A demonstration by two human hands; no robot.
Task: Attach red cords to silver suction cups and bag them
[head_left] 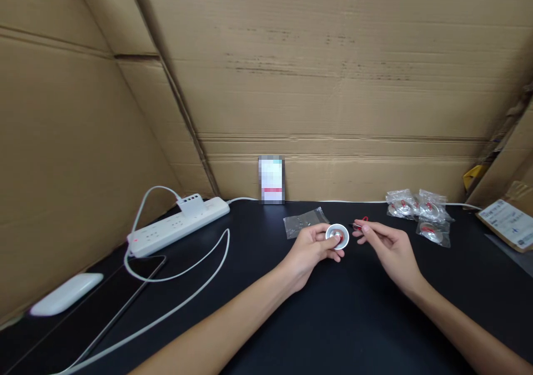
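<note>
The person's left hand (310, 248) has its grip closed around a small round silvery dish (338, 231), fingers beneath it and thumb pressed inside, where something red shows. The dish is held above the surface (353, 314), nearer its far edge than its near one. Just beside it, the right hand (391, 247) pinches a red cord (365, 218) between thumb and fingertips; whether cord and dish are joined cannot be told. Behind the left hand, a clear bag (296, 227) lies flat near the far edge. Toward the far right corner sit bagged silvery pieces (431, 211) with red cords. A white power strip (166, 233) lies toward the far left corner.
</note>
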